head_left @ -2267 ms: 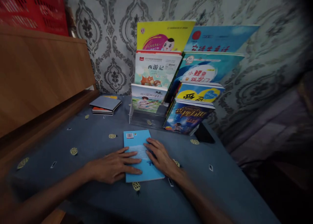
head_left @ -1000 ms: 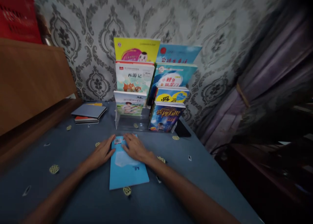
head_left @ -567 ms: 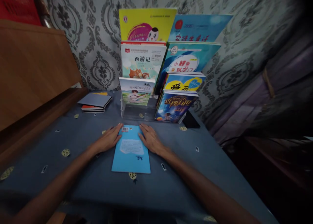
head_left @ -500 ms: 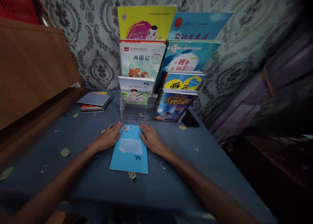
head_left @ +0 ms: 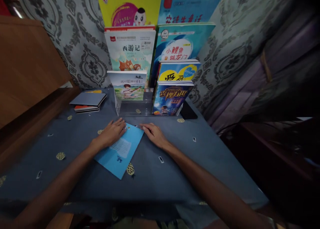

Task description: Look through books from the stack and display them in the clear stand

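A thin blue book lies on the cloth-covered table, turned at a slant, with a pale text block on its cover. My left hand rests flat over its upper left side, fingers stretched out, hiding part of the cover. Close to the book's upper right corner is my right hand, palm down with the fingers extended; whether it touches the corner I cannot tell. Beyond both hands stands a clear display rack that holds several upright books, among them a white-and-green one and a dark blue one.
A small stack of books sits at the back left, near a wooden panel. A flat black object lies to the right of the rack. Patterned curtain hangs behind, and the table ends on the right.
The blue book has turned from nearly straight to slanted, its lower end swinging left. My left hand now lies over it, my right hand is by its corner. The view has shifted slightly.
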A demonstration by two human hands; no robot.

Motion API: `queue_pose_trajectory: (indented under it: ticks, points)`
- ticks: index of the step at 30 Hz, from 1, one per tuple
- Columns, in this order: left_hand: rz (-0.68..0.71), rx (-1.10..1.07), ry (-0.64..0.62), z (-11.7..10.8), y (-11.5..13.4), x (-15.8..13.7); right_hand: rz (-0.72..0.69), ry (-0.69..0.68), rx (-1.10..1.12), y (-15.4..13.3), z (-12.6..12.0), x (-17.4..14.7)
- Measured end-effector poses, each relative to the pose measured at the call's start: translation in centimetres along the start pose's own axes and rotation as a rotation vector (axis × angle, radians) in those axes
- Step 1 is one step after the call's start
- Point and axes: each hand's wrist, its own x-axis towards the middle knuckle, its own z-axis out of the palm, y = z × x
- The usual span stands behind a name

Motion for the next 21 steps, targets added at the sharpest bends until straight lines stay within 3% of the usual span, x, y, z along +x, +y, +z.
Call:
queue_pose_trajectory:
  ticks: [6, 15, 21]
  points:
    - [-0.03, 0.05, 0.009, -0.8, 2.5, -0.2, 0.043, -0.023, 0.134, -1.2, 0.0, -0.4]
    - [-0.03, 0.153, 0.036, -0.2, 7.9, -2.5, 0.058, 0.012, 0.253, -1.4, 0.4, -1.5]
    - [-0.021, 0.207, -0.069, -1.2, 9.9, -2.6, 0.071, 0.02, 0.271, -1.7, 0.2, -2.0]
